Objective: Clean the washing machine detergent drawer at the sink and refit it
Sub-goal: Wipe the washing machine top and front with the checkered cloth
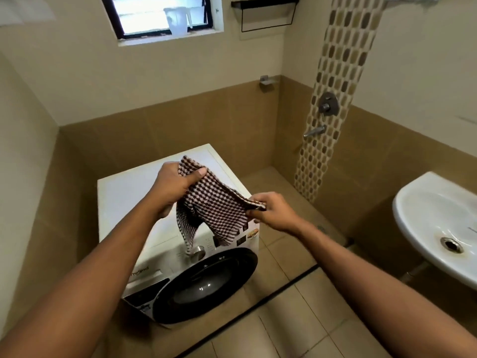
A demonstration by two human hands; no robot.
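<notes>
Head view: we grip the upper edge of a brown-and-white checked cloth (216,210) in our left hand (175,187), thumb pressed on top, and pinch its opposite corner with our right hand (269,210). The cloth hangs stretched between our hands above the white front-loading washing machine (124,192). Its drooping end nearly covers the control knob (198,250). Left of the knob, the detergent drawer (145,275) sits flush in the front panel, above the dark round door (206,282). Well apart on our right is a white wall sink (423,215).
</notes>
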